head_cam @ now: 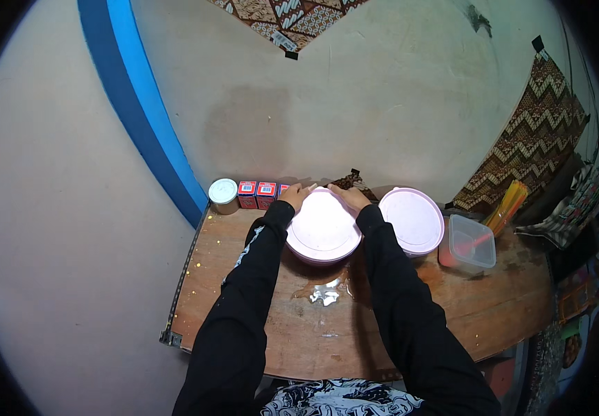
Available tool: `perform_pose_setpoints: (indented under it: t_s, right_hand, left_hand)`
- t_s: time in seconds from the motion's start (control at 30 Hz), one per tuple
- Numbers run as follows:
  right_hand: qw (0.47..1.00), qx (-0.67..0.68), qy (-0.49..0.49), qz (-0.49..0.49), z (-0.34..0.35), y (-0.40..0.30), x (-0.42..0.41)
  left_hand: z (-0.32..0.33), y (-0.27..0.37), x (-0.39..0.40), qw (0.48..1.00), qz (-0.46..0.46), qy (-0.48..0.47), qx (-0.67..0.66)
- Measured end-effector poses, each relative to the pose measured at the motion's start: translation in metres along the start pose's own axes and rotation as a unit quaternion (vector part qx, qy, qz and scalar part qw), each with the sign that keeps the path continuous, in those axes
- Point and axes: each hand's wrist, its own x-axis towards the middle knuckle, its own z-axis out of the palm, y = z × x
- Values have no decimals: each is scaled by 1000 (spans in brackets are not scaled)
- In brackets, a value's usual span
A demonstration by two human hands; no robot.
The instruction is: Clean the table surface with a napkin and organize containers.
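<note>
A round container with a pink plastic lid stands before me near the wall. My left hand rests at the lid's far left rim, its fingers reaching towards the back. At the far right rim is my right hand, with fingertips near the back edge of the lid. Both hands touch the lid; how tightly the fingers press on it is hard to see. Beside it on the right is a second round container with a pink lid. A puddle of clear liquid lies on the wooden table in front of the nearer container.
Left along the wall are a jar with a white lid and several small red-and-blue boxes. To the right are a clear plastic tub and a yellow-orange packet. The wooden table meets a wall at its left and back.
</note>
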Motion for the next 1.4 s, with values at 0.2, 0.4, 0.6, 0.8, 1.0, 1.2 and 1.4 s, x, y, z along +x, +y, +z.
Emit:
perform_pose_setpoints:
  t_s: [0.2,0.4,0.6,0.8,1.0,1.2,1.4]
  right_hand:
    - [992,-118,43,-6,-8,-19,-15]
    - [966,-222,125,-52,4,-36,-43]
    - [954,-278,113,-28,-4,-31,-45]
    - [922,-351,163,9,-2,-18,-88]
    - [918,-299,260,2,16,-7,-104]
    - [929,-253,270,22,15,-9,-104]
    - [916,-239,323,-10,21,-3,-101]
  left_hand:
    - [-4,26,-13,1000,-11,23,17]
    - [-16,26,-25,998,-47,34,38]
    - [-18,23,-56,993,-81,79,37]
    - [-22,26,-83,985,-146,67,60]
    - [-5,7,-78,981,-133,142,23]
    - [-1,10,-77,979,-116,164,-20]
    - [-4,10,-79,976,-125,177,-34]
